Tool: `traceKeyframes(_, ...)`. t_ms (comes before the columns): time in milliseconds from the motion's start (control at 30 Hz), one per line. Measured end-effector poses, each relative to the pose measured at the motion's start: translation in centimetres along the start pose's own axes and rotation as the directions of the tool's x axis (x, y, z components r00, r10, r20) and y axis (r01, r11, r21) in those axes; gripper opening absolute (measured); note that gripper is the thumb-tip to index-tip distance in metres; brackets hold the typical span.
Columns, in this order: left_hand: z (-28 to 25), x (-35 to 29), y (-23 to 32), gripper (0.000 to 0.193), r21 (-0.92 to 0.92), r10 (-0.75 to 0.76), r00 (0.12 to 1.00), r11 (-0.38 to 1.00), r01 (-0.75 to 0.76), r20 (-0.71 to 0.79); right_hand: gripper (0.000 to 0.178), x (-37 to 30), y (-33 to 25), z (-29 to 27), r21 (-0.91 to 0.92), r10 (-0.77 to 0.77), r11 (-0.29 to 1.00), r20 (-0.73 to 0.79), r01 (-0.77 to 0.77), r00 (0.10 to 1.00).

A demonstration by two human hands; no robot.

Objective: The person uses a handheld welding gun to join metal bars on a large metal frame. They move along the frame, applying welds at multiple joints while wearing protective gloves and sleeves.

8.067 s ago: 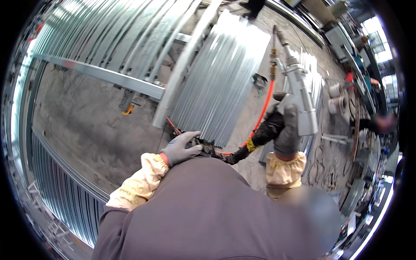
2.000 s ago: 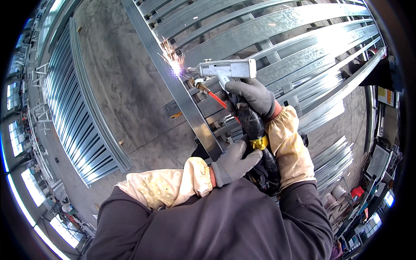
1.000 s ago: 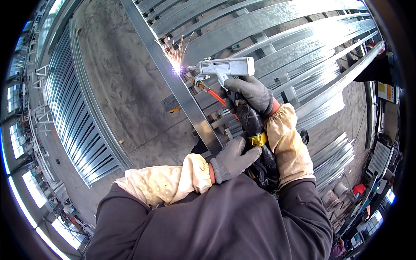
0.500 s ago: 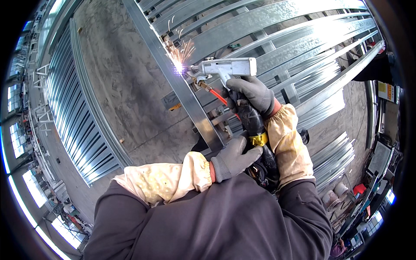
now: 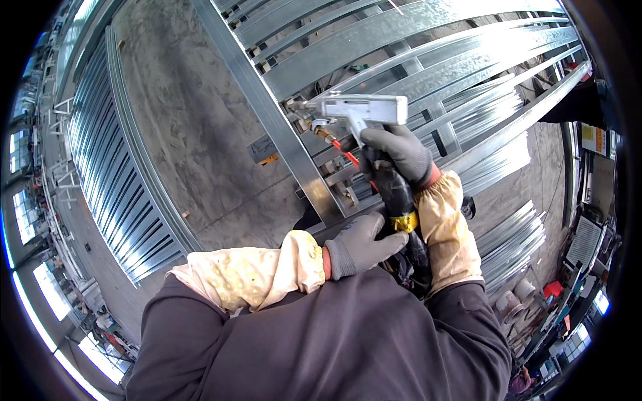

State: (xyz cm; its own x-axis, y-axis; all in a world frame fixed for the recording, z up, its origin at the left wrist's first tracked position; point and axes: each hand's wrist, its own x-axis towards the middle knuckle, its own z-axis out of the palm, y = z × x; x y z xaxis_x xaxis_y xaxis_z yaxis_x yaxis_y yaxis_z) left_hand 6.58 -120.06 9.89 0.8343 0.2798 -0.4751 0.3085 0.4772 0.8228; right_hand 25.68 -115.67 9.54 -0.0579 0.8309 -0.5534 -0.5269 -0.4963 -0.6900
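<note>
A: In the head view, what do we have in our grey-gloved right hand (image 5: 404, 155)?
B: Just right of centre, its fingers are curled round the handle of a silver-grey pistol-shaped metal gun (image 5: 364, 108). The gun lies above the frame's centre, nozzle leftward, just beside a long flat galvanized steel beam (image 5: 301, 167); whether they touch, we cannot tell.
A: And our grey-gloved left hand (image 5: 364, 247)?
B: Lower middle, back upward, thumb parted from the fingers. The thumb overlaps a thick black tape-wrapped cable (image 5: 396, 190) just below a shiny yellow tape band (image 5: 404, 222). Whether the fingers grip it, we cannot tell.
A: What else do we see near the gun?
B: A thin orange-red hose (image 5: 350, 156), running from a brass fitting (image 5: 324, 134) below the nozzle.
A: And around?
B: Parallel silvery steel bars (image 5: 348, 53) across the upper right, a slatted silvery metal panel (image 5: 120, 174) at left, and thin metal strips (image 5: 511, 247) at lower right.
</note>
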Motion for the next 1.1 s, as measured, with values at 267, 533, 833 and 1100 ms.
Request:
traceKeyframes(267,-9.7,1.5,7.4,0.031,0.48,0.038,0.997,0.877,0.002,-0.073,0.043,-6.2,1.3,-1.0,0.122,-0.018,0.992,-0.101,0.03,0.995)
traceKeyframes(533,-22.6,13.5,9.5,0.102,0.976,0.374,0.926,-0.181,0.124,-0.049,0.042,-6.8,1.8,0.2,0.069,0.014,0.998,-0.033,-0.012,0.999)
traceKeyframes(833,-21.9,18.6,10.1,0.133,0.888,0.178,0.984,-0.452,0.085,-0.003,0.044,-4.1,2.0,-0.4,0.121,-0.025,0.992,-0.035,0.029,0.999)
traceKeyframes(1100,-22.7,18.8,10.4,0.132,0.891,0.181,0.983,-0.448,0.078,0.005,0.044,-1.5,1.5,-0.8,0.188,-0.025,0.982,0.032,0.019,0.999)
